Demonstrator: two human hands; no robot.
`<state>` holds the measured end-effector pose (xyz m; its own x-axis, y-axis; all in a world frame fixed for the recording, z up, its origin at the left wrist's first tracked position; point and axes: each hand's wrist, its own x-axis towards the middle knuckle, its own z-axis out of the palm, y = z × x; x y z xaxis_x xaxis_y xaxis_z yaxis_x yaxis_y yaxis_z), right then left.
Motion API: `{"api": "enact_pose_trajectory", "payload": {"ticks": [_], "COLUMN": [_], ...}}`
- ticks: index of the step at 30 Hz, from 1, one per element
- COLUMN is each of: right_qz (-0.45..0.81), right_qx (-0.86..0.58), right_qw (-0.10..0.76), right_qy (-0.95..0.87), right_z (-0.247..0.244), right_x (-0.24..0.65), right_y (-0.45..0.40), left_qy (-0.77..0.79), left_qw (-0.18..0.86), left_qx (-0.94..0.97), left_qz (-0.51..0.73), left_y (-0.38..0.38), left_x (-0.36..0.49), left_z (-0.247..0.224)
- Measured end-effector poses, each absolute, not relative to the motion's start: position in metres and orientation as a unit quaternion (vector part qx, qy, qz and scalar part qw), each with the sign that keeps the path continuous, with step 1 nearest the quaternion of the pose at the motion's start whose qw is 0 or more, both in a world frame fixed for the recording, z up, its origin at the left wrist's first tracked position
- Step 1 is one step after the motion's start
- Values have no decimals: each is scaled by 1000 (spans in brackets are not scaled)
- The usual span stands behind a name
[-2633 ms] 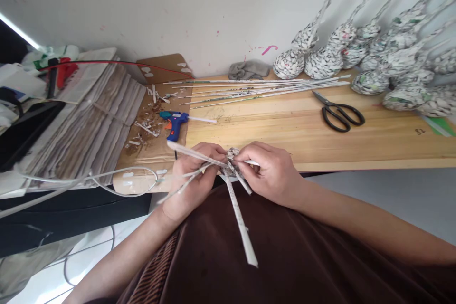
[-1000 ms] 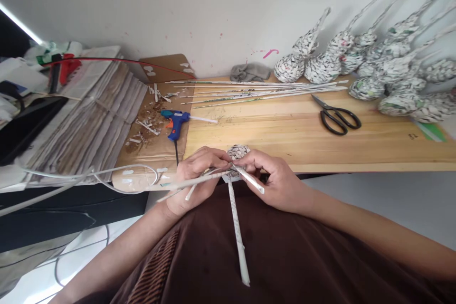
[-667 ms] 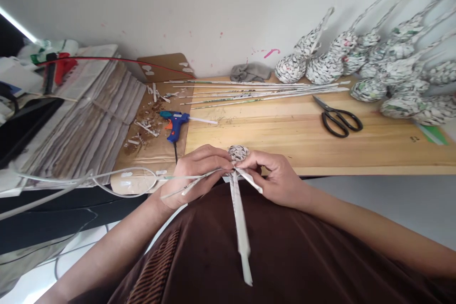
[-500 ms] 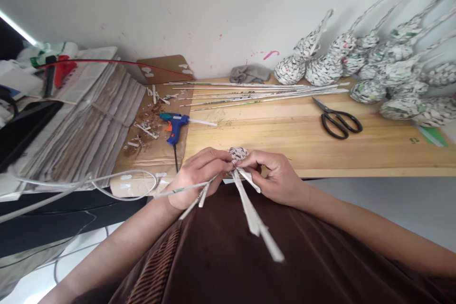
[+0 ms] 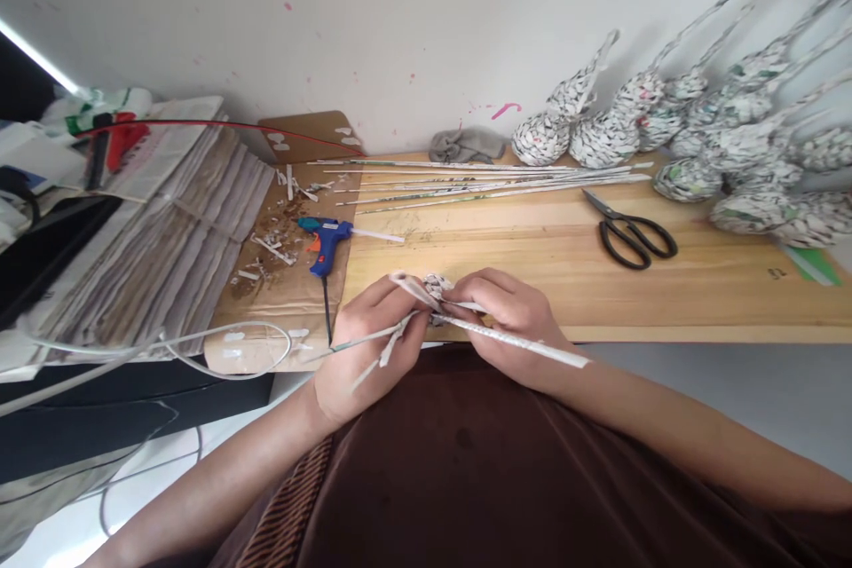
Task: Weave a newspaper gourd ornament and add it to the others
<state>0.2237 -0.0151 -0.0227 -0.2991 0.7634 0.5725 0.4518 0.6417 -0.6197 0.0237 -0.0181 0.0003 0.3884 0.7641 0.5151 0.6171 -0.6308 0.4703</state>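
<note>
A small woven newspaper piece [image 5: 437, 285] is held between my hands near the front edge of the table, mostly covered by fingers. My left hand [image 5: 373, 333] is closed around its left side, with thin paper ends sticking out over the back of the hand. My right hand [image 5: 512, 319] pinches at the other side, its fingertips on the weave and a paper strip. One long paper strip [image 5: 525, 343] runs out rightward across my right hand. Another flat strip [image 5: 414, 287] lies up and left over my left fingers.
A blue glue gun [image 5: 326, 245] lies on cardboard at left, beside a tied newspaper stack [image 5: 179, 222]. Rolled paper sticks [image 5: 466, 182] lie across the table. Black-handled scissors [image 5: 629, 232] rest at right, near several woven paper gourd shapes [image 5: 605, 135]. A grey cloth [image 5: 466, 145] sits by the wall.
The two strips that hung down over my lap have swung up: one now points right across my right hand, the other up-left over my left fingers. Both hands stay at the woven piece.
</note>
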Motion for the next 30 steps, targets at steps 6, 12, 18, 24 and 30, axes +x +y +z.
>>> {"api": "enact_pose_trajectory", "payload": {"ticks": [6, 12, 18, 24, 30], "right_qz": [259, 270, 272, 329, 327], "right_qx": [-405, -377, -383, -412, -429], "right_qw": [449, 459, 464, 468, 466], "right_qy": [-753, -758, -751, -709, -701], "right_z": [-28, -26, -23, -23, -25], "right_x": [222, 221, 219, 218, 219], "right_y": [-19, -18, -20, -17, -16], "left_qy": [381, 411, 438, 409, 412], "left_qw": [130, 132, 101, 153, 138], "left_qx": [852, 818, 815, 832, 820], "left_qz": [336, 380, 366, 341, 374], "left_y": [-16, -14, -13, -11, -4], "left_x": [19, 20, 23, 18, 19], "left_z": [3, -3, 0, 4, -4]}}
